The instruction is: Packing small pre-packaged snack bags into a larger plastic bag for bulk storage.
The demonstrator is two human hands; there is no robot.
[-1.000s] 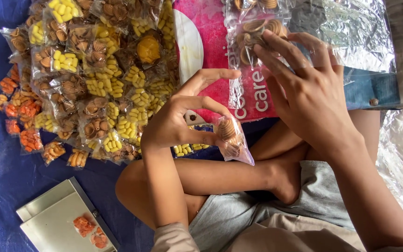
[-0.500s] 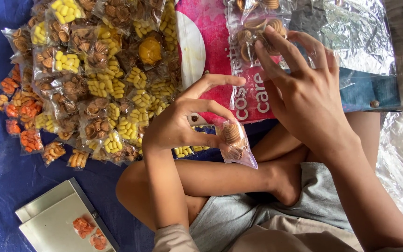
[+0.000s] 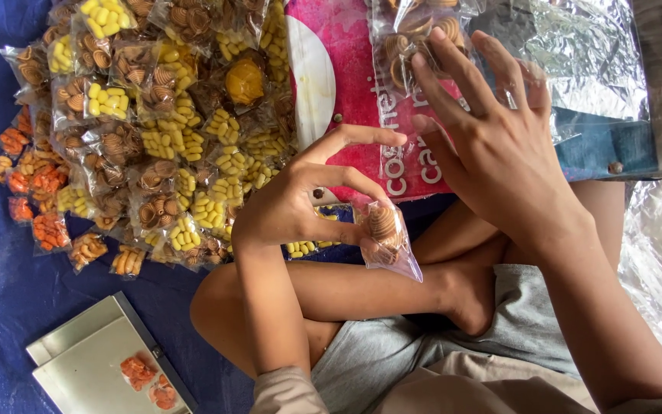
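Head cam, person seated cross-legged on blue tarp (image 3: 9,307).

L hand (image 3: 293,207): thumb + middle/ring fingers pinching the top of a small clear plastic packet of brown spiral-shell snacks (image 3: 386,239); index finger (image 3: 362,136) stretched out straight, free of the packet. Packet hangs off the fingertips above the crossed legs, just below the lower edge of the pink printed bag (image 3: 346,92).

R hand (image 3: 499,146): fingers spread and extended, tips pressed on a second clear packet of brown spiral snacks (image 3: 408,46), which lies on the pink bag's upper part. Thumb lies low, near the L index tip; contact betw. them: cannot tell.

W.r.t. pink bag:
- left of it, touching its edge: big heap of small clear packets, yellow pellet + brown shell snacks (image 3: 162,130); orange-snack packets (image 3: 32,199) at the heap's far-left fringe.
- right of it: crumpled silver foil sheet (image 3: 576,54), partly under R hand.
- well below-left, apart from the heap: flat grey metal tray (image 3: 93,360) w/ two orange snack pieces (image 3: 147,379) on it.
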